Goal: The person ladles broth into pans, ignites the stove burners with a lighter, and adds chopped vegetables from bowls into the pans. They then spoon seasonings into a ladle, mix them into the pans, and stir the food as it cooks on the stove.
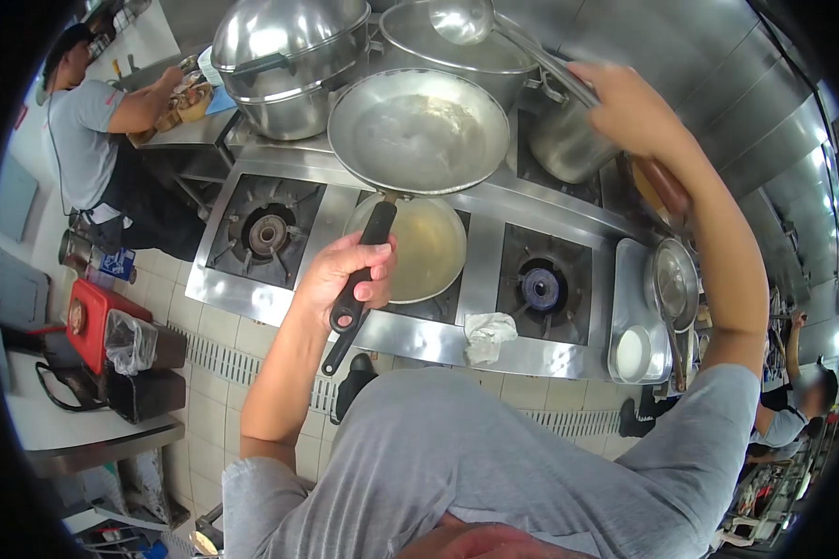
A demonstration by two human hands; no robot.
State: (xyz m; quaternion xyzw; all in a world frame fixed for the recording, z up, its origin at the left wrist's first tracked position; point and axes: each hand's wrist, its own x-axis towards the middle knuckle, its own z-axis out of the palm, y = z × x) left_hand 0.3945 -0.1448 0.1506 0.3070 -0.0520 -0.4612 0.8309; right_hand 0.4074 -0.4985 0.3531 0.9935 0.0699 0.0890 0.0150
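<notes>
Left fist (350, 278) around pan handle (378, 230), right (625, 107) around ladle (463, 20).

Frying pan (419, 140): silver-grey; handle (378, 238) black. Ladle (461, 20): silver. Liquid (415, 247) in lower pan (462, 256): pale yellow. Cloth (489, 337): white. Right burner (541, 290): bluish centre. Container (112, 321): red. Wearer's shirt (457, 438): heathered grey. Floor tiles (207, 405): cream, gridded; drain grate (233, 362) striped with dark slots.

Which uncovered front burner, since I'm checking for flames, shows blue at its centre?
The right burner, nearest the crumpled white cloth: its centre looks blue, whereas the left burner is brownish at its centre.
</notes>
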